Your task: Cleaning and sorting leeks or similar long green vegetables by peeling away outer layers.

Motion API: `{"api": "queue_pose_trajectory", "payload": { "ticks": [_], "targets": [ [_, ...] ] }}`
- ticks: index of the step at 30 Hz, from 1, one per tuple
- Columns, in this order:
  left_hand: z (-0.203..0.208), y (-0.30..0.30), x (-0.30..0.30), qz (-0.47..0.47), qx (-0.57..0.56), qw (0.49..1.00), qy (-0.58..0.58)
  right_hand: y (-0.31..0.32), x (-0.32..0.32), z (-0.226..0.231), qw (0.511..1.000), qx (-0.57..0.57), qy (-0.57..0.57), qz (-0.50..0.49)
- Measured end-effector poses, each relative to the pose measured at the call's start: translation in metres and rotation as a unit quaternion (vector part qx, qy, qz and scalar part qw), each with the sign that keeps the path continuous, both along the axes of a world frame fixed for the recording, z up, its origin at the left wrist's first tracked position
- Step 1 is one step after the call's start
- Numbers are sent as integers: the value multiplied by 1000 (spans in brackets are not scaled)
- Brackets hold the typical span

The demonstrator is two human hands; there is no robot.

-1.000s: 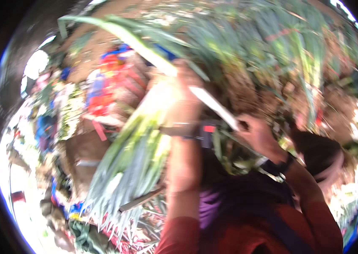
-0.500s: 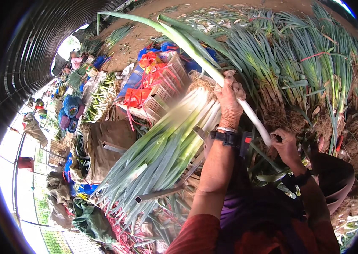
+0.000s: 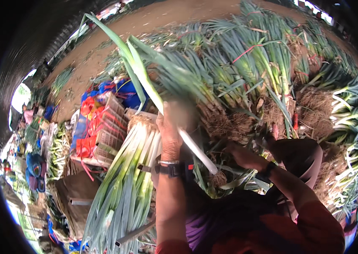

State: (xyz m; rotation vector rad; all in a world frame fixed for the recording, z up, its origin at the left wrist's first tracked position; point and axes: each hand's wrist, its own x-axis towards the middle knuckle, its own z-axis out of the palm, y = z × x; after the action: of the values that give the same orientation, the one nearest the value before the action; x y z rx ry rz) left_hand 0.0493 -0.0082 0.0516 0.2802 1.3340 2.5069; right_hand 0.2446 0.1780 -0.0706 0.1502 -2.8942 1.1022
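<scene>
My left hand [image 3: 169, 131] is closed round the stem of a single leek [image 3: 198, 151], partly covered by a blurred patch. Its long green leaves slant up to the far left, and its white base points down toward me, beside a tuft of roots [image 3: 218, 179]. My right hand [image 3: 243, 155] is off the leek, reaching left over the shaded, rooty ground; its fingertips are dim and smeared. Left of my left forearm lies a big pile of leeks [image 3: 121, 182] with white ends away from me, on a frame with metal bars [image 3: 134, 234].
A pale plastic crate [image 3: 110, 129] with red plastic strips [image 3: 86, 146] stands at the left, blue sheeting behind it. Tied leek bundles [image 3: 246, 57] stand upright across the far right, roots [image 3: 314, 106] downward. Loose leeks [image 3: 348, 169] lie at the right. My bent knee [image 3: 299, 158] sits below them.
The view has turned to the right. My right hand has moved away from the leek's base; my left hand still holds the leek.
</scene>
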Motion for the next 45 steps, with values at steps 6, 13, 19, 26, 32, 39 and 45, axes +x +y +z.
{"api": "queue_pose_trajectory", "payload": {
  "ticks": [6, 13, 19, 26, 32, 39, 45],
  "targets": [
    [-42, 51, 12, 25, -69, 993, 93, -56, -29, 63, 868, -478, -128, -47],
    [-32, 44, 51, -205, -120, 965, -107, -128, 38, 100, 722, -637, -242, -122],
    [23, -1, 0, -206, -105, 973, 11, -130, -7, 103, 852, -503, -138, -42],
    [111, -172, -23, 167, -3, 970, 175, -109, -155, 136, 976, -53, 158, 142],
    [6, -252, 58, 406, -41, 906, 114, -172, -240, 94, 913, 224, 232, 249],
    [-99, -240, 124, 353, -53, 914, -193, -191, -271, 6, 899, 285, 67, 326],
    [-96, -253, 146, 322, -605, 717, 129, -175, -296, -36, 863, 423, 114, 252]
  ]
}}
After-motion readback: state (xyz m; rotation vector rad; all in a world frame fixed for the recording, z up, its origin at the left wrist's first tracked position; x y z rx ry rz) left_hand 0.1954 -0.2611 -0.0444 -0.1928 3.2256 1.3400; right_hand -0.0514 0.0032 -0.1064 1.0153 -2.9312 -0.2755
